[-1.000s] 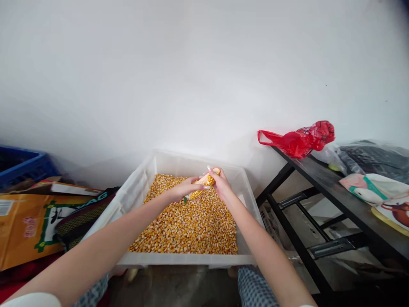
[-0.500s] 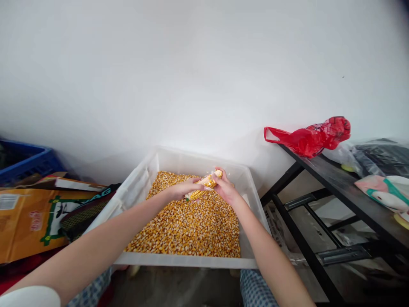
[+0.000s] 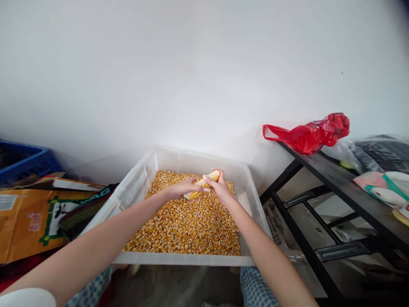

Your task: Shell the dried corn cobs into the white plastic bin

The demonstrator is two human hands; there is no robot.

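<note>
Fingers [image 3: 198, 187] of the left hand [image 3: 181, 189] are wrapped around the nearer left part of a corn cob [image 3: 212, 176], while its farther right end is gripped by the right hand [image 3: 220, 184], the thumb laid along the top. The cob is held aslant over loose kernels [image 3: 191, 226] in a translucent plastic bin [image 3: 183, 259]; a pale bare strip is shown on its upper side, with yellow kernels at its edges. Both forearms are stretched forward and angled inward, the left forearm [image 3: 111, 232] over the bin's near left corner and the right forearm [image 3: 271, 262] over the near right one.

To the left, an orange box [image 3: 22, 230], a dark mesh bag [image 3: 81, 215] and a blue crate [image 3: 35, 162] are placed. At right, a crumpled red bag [image 3: 306, 138] and a dark bundle in clear plastic [image 3: 383, 151] are carried by a dark surface [image 3: 332, 172], whose black frame [image 3: 297, 231] is set near the bin's right side.

Beyond the far rim, reach is bounded by a white wall [image 3: 191, 72]. Open room is left above the hands and between them and the bin's near rim.
</note>
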